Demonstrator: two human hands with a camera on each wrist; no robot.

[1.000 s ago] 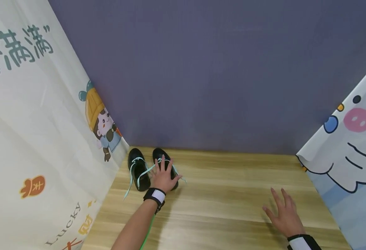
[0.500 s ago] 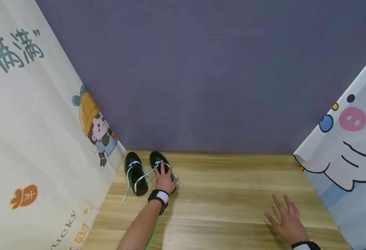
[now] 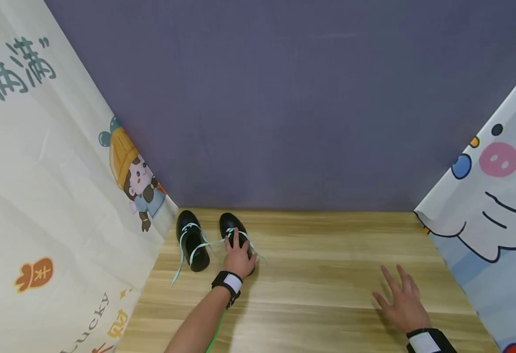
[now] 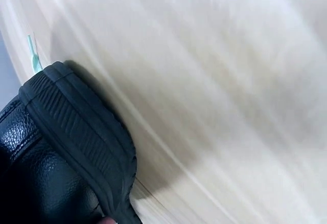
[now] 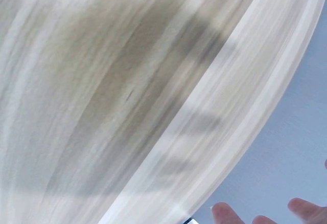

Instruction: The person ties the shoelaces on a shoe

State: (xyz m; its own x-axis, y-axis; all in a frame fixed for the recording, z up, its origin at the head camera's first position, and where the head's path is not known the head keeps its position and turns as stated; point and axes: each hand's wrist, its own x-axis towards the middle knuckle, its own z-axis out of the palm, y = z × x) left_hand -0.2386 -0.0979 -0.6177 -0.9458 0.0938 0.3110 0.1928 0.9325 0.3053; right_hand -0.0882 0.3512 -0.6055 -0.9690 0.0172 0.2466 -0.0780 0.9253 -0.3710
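Two black leather shoes with pale mint laces stand side by side at the far left of the wooden table. My left hand (image 3: pixel 239 260) grips the right-hand shoe (image 3: pixel 228 221) from above, its fingers over the opening and the thumb along the right side. The left wrist view has this shoe's ribbed sole edge (image 4: pixel 76 132) close up, with one fingertip (image 4: pixel 107 220) just showing at the bottom. To its left, the other shoe (image 3: pixel 200 263) lies untouched, its lace (image 3: pixel 180 264) trailing onto the wood. My right hand (image 3: pixel 402 304) hovers over the right side, fingers spread, holding nothing.
The wooden table (image 3: pixel 319 279) ends at a dark blue-grey panel (image 3: pixel 293 122) behind. White printed cloths hang on the left (image 3: pixel 63 186) and right (image 3: pixel 504 211). A green cord (image 3: pixel 215 331) runs beside the left forearm.
My left hand has shifted the right-hand shoe slightly rightward, widening the gap between the shoes. The lace between them is drawn straighter. My right hand stays nearly where it was.
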